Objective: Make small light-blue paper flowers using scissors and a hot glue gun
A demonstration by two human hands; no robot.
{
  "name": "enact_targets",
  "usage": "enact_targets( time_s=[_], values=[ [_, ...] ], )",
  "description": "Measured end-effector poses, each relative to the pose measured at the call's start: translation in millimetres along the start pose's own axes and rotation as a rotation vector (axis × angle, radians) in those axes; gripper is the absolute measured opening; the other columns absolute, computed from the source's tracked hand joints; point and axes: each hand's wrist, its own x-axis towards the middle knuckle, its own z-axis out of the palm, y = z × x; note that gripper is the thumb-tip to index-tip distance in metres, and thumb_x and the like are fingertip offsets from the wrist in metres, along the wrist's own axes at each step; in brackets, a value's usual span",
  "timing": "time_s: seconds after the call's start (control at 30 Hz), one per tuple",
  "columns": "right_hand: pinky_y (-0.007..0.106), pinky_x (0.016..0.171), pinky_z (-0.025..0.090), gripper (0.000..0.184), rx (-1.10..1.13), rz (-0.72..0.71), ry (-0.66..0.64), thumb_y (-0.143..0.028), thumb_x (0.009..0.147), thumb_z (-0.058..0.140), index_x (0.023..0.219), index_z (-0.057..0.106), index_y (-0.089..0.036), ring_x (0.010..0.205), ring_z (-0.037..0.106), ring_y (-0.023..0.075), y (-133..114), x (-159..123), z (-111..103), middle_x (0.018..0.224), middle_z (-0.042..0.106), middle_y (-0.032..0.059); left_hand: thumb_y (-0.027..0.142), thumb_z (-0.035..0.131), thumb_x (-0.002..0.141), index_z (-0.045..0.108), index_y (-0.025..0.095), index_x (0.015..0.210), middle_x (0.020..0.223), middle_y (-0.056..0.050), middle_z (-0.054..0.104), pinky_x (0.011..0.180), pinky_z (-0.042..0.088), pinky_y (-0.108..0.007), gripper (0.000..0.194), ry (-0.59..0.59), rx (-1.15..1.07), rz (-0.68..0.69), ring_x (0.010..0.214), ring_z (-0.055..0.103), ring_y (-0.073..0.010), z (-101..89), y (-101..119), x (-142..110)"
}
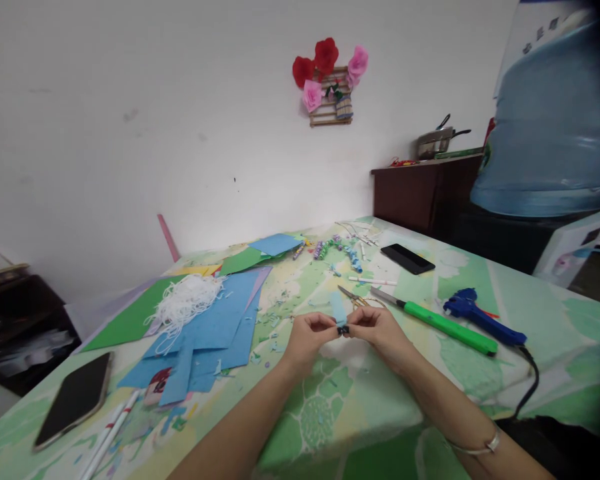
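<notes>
Pinching the near end of the pale blue strip [339, 308]: left hand [307, 339] and right hand [386, 335], equally close; long axis points away from both.

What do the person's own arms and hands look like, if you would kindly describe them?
The left hand and right hand wear no gloves, and no sleeves show on the forearms. A thin, silver-coloured bracelet with a wider piece circles the right forearm. The thumbnails look dark, perhaps painted, but are too small to tell.
</notes>
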Motion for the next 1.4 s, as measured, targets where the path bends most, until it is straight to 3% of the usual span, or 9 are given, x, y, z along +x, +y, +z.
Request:
enact_targets(
  time_s=[0.77, 1.1, 1.4],
  values=[
    [0.026, 0.059, 0.043, 0.017, -0.060, 0.013, -0.003, -0.022, 0.058, 0.067, 0.055, 0.050, -0.017, 0.059, 0.057, 0.0133, 0, 1, 3, 0.057, 0.061, -0.0001, 0.016, 0.069, 0.052, 0.057, 0.012, 0.052, 0.059, -0.002, 0.058, 0.055, 0.039, -0.021, 0.013, 0.000, 0.046, 0.084, 0.056, 0.051, -0.0097, 1.5, -8, 2],
    [0.027, 0.059, 0.045, 0.019, -0.050, 0.005, 0.004, -0.023, 0.058, 0.068, 0.058, 0.050, -0.017, 0.057, 0.059, 0.0141, 1, 1, 5, 0.056, 0.060, -0.0008, 0.017, 0.068, 0.054, 0.055, 0.013, 0.054, 0.056, -0.001, 0.057, 0.052, 0.039, -0.021, 0.013, 0.008, 0.049, 0.059, 0.052, 0.051, -0.0093, -0.2, -10, 5],
    [0.026, 0.055, 0.043, 0.015, -0.168, -0.022, 0.004, -0.021, 0.062, 0.064, 0.061, 0.050, -0.018, 0.056, 0.059, 0.0147, 4, 1, 3, 0.055, 0.060, -0.0009, 0.012, 0.066, 0.053, 0.055, 0.013, 0.052, 0.064, -0.002, 0.060, 0.057, 0.039, -0.021, 0.011, 0.005, 0.037, 0.082, 0.058, 0.053, -0.0091, -2.5, -14, 6]
  ],
)
